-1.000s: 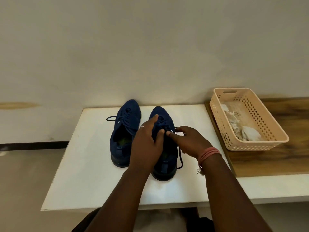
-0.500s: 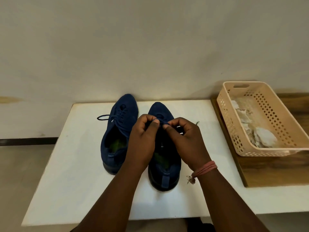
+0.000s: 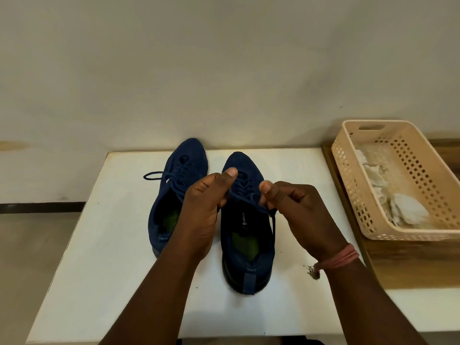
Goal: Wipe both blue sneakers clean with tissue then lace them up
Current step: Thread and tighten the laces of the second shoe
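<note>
Two blue sneakers stand side by side on a white table, toes toward the wall. The left sneaker has its lace looped out to the left. Over the right sneaker, my left hand pinches one end of the blue lace. My right hand pinches the other end, and the lace runs taut between them above the tongue. Both hands hide part of the sneakers' lacing.
A beige perforated plastic basket holding crumpled used tissue sits on a wooden surface at the right. A plain wall rises right behind the table. The floor drops away at the left edge.
The hands have moved apart, pulling the right sneaker's lace ends outward; earlier they were close together over the tongue. The camera has come nearer and the view has shifted.
</note>
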